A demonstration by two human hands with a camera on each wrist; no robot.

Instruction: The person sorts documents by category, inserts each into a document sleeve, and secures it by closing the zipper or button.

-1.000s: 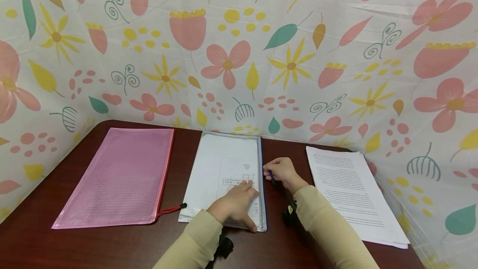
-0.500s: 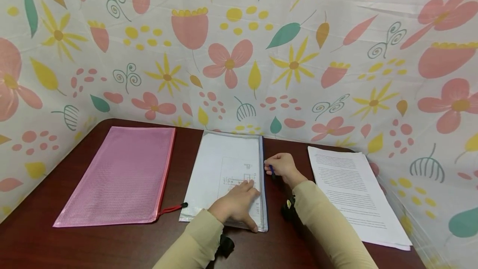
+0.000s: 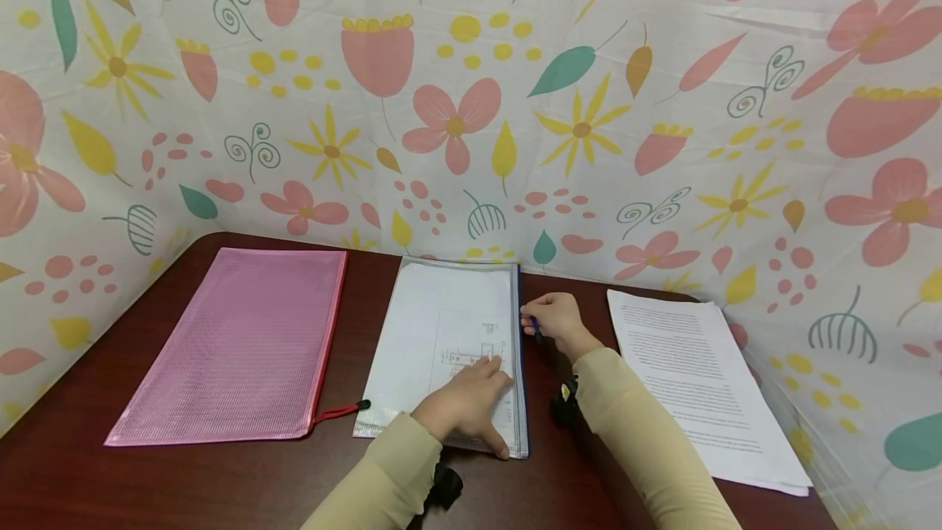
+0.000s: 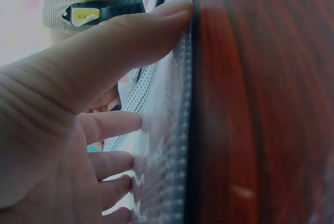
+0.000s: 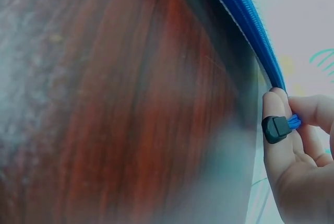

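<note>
A clear mesh zip pouch (image 3: 412, 309) with a blue zipper (image 5: 245, 20) along its right side lies mid-table, a printed sheet (image 3: 456, 325) showing through it. My left hand (image 3: 471, 399) rests on the pouch's near right part, fingers spread and thumb at the near edge. In the left wrist view, that thumb (image 4: 156, 31) lies over the mesh rim. At the zipper edge, my right hand (image 3: 558, 324) pinches the zipper pull between thumb and fingers. Its blue cord (image 5: 294, 121) with a black end (image 5: 276, 129) hangs out over the fingers in the right wrist view.
To the left lies a pink mesh zip pouch (image 3: 235, 342) with a red cord pull (image 3: 338, 412). A stack of printed paper (image 3: 699, 383) lies at the right of the dark wooden table (image 3: 221, 485). A flowered cloth (image 3: 456, 186) stands behind the table.
My right hand has slid a little toward the far end along the zipper, still pinching the pull. The left hand has stayed put on the pouch; the head view shifted slightly.
</note>
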